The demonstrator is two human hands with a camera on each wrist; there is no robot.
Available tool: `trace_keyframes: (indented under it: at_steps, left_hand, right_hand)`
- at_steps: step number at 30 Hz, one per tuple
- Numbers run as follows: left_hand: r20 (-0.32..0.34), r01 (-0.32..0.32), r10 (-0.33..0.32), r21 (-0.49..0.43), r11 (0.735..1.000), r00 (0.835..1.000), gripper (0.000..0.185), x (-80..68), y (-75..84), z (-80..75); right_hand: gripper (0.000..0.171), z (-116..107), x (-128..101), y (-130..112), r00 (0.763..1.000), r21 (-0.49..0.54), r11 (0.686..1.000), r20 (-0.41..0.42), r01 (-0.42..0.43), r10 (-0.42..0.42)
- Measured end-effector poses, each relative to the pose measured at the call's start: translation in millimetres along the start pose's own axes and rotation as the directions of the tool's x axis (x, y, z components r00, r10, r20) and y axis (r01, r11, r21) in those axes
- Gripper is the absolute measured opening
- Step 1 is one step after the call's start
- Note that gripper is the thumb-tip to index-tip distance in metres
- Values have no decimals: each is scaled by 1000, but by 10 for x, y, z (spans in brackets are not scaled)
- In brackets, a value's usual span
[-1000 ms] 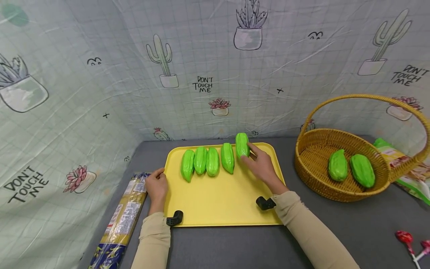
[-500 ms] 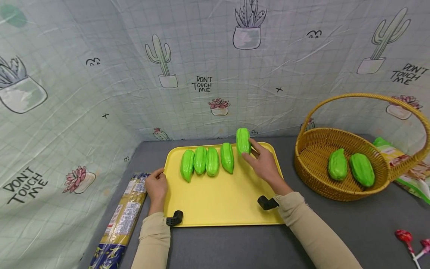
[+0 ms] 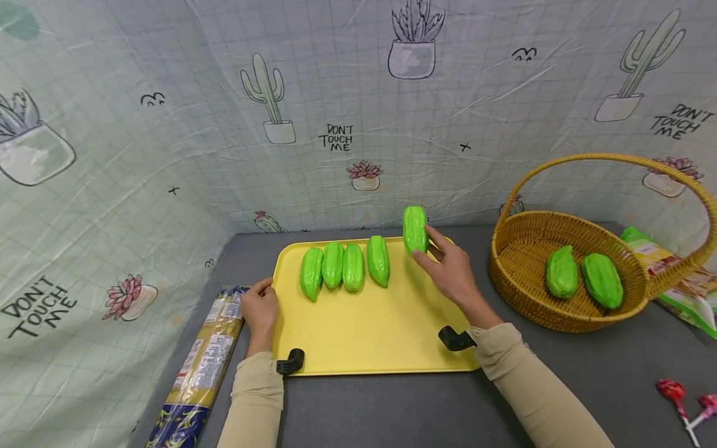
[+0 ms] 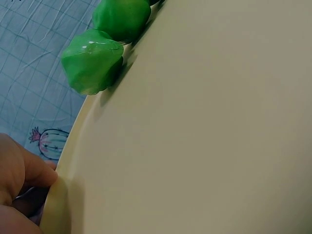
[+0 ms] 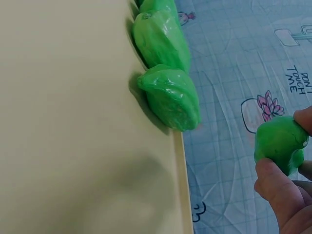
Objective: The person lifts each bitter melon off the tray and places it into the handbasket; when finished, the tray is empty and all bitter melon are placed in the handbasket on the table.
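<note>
Smooth yellow tray (image 3: 364,336); right hand (image 3: 454,274) grips ridged green gourd (image 3: 415,229)

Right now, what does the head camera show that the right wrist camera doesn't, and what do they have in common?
Only the head view shows the wicker basket with two green gourds inside, the left hand gripping the tray's left edge, a spaghetti packet and lollipops. Only the right wrist view shows the tray's underside-like close surface and the held gourd's end pinched between fingers. Both show the yellow tray, gourds lying on it, and the right hand holding one gourd off the tray.
</note>
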State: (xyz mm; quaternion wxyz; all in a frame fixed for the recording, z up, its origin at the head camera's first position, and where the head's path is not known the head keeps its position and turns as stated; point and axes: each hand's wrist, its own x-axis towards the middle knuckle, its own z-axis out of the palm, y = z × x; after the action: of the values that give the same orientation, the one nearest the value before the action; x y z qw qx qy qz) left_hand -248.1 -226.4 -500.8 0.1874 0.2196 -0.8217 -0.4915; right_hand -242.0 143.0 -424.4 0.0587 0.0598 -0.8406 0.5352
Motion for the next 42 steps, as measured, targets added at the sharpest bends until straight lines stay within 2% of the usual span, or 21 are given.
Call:
trace_keyframes:
  at_steps: [9, 15, 42]
  left_hand:
    - [-5, -26, 26, -8, 1000, 1000, 34, -17, 21, -19]
    - [20, -6, 7, -23, 1000, 1000, 35, -29, 24, -23]
    - [29, 3, -3, -22, 1000, 1000, 36, -33, 9, -19]
  right_hand:
    - [71, -96, -77, -28, 1000, 14, 1000, -22, -14, 14]
    - [71, -188, -118, -6, 999, -16, 1000, -34, -1, 0]
    - [73, -465, -335, 79, 998, -36, 999, -64, 0, -2]
